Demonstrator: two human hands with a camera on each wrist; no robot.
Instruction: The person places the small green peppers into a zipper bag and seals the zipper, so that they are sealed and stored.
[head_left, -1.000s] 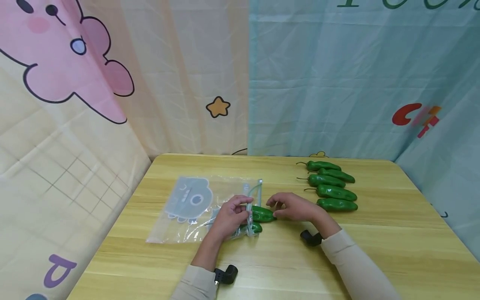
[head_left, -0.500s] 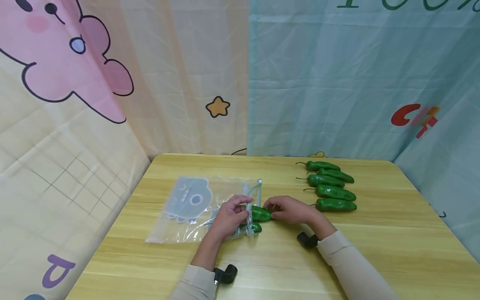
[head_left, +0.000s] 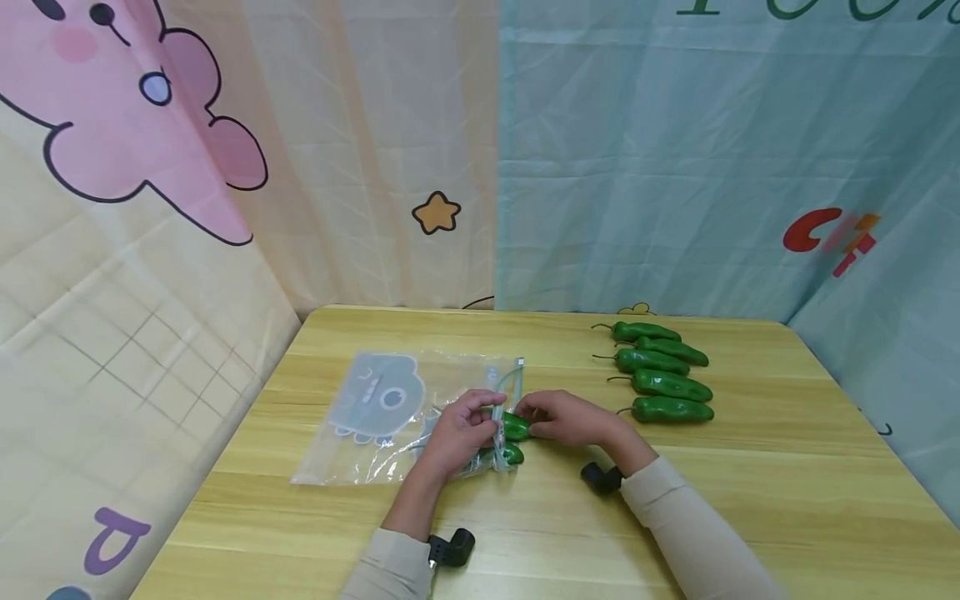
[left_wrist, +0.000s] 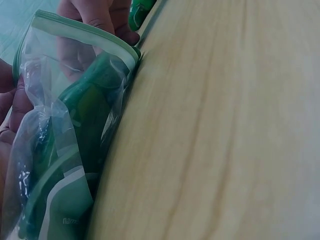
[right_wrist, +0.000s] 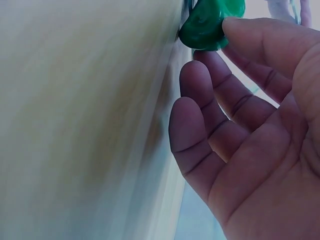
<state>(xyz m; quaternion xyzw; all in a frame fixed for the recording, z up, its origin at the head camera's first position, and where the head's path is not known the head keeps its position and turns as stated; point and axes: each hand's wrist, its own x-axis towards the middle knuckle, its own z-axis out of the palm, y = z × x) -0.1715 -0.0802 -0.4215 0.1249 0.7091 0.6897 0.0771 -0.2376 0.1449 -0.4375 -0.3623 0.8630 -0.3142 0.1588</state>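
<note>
A clear zip bag [head_left: 457, 371] with a blue-grey cartoon print lies on the table, its mouth facing right. My left hand [head_left: 459, 435] pinches the near part of the mouth's edge. A green pepper [head_left: 515, 427] sits partway inside the opening, stem end hidden behind the left fingers. At its outer end, my right hand [head_left: 573, 417] holds it; in the right wrist view the thumb presses on the pepper's tip [right_wrist: 207, 27] while the other fingers curve below. Another green pepper [head_left: 512, 454] lies nearer me, largely within the bag, and shows through the plastic [left_wrist: 30, 190] in the left wrist view.
Several green peppers [head_left: 671, 409] lie in a column at the right back of the wooden table [head_left: 787, 467], stems pointing left. Printed cloth curtains [head_left: 645, 167] rise behind the table and along both sides. Each wrist wears a black camera mount [head_left: 453, 548].
My right hand has moved left and gripped the pepper's end, and the pepper has slid further into the bag. The left hand keeps its place on the bag's edge.
</note>
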